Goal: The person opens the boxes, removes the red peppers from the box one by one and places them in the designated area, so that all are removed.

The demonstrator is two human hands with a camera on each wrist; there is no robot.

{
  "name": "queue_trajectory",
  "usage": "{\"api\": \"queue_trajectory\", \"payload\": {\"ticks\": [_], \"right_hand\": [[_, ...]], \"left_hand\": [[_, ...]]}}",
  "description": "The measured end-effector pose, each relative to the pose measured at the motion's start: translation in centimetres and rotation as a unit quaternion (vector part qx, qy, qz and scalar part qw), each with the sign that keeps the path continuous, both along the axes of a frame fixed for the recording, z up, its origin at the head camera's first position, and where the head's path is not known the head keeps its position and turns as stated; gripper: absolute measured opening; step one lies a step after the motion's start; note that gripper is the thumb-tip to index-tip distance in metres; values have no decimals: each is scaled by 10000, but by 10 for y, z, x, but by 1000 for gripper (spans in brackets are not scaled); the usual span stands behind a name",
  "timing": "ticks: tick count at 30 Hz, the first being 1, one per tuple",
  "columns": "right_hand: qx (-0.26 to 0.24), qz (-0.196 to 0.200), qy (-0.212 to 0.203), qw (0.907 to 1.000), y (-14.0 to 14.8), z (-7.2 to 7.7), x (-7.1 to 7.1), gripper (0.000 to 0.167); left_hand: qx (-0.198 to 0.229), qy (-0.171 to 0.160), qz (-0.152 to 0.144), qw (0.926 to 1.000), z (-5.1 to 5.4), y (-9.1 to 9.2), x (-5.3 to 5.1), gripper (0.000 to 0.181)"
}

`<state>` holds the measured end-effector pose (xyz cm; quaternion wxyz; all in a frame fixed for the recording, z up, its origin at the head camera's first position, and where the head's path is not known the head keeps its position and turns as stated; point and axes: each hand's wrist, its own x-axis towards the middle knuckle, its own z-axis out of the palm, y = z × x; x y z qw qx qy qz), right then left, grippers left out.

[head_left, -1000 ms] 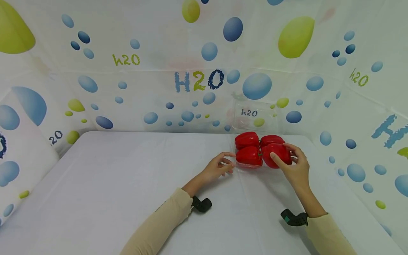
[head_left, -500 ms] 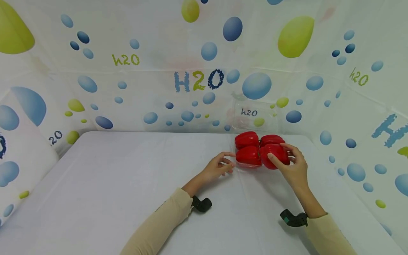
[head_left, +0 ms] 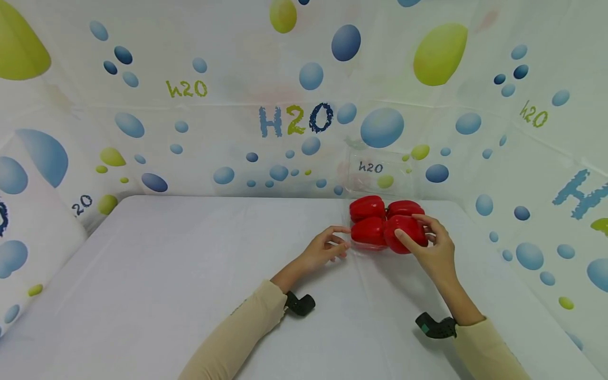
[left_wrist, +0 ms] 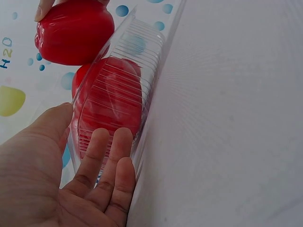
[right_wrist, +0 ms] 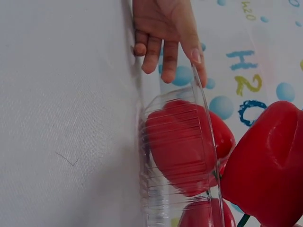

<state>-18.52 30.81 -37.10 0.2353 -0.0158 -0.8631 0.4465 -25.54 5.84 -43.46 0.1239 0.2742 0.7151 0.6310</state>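
Observation:
In the head view my right hand [head_left: 434,250] grips a red bell pepper [head_left: 395,228] between thumb and fingers, over the front right of a clear plastic container [head_left: 366,247]. Three red peppers lie in the container: back left [head_left: 367,207], back right [head_left: 405,207] and front left [head_left: 368,231]. My left hand [head_left: 324,250] touches the container's left side, its fingers loosely bent. The left wrist view shows its fingers [left_wrist: 97,146] by the ribbed wall [left_wrist: 142,42]. In the right wrist view the held pepper [right_wrist: 270,165] stands above the container's rim, its underside hidden.
The container's clear lid [head_left: 361,182] stands raised behind it, against the patterned backdrop [head_left: 228,132]. A white cloth [head_left: 190,274] covers the table. Each wrist wears a black device, one left [head_left: 300,304] and one right [head_left: 434,325].
My right hand has moved the held pepper left and slightly towards me, up beside the front left pepper. My left hand has stayed at the container's side.

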Motion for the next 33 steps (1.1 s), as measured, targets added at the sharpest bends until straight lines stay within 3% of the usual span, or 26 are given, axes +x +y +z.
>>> {"api": "queue_trajectory", "payload": {"ticks": [13, 15, 22, 33], "right_hand": [[-16, 200, 23, 9998, -4, 2, 3, 54], [-6, 223, 8, 9998, -5, 3, 3, 54], [64, 280, -25, 9996, -7, 3, 5, 54], [188, 431, 57, 9989, -9, 2, 5, 54]], "left_hand": [[46, -55, 27, 10000, -5, 1, -5, 43], [34, -59, -16, 10000, -2, 0, -4, 43], [9, -53, -58, 10000, 21, -5, 13, 40], [-10, -30, -92, 10000, 21, -6, 13, 42]]}}
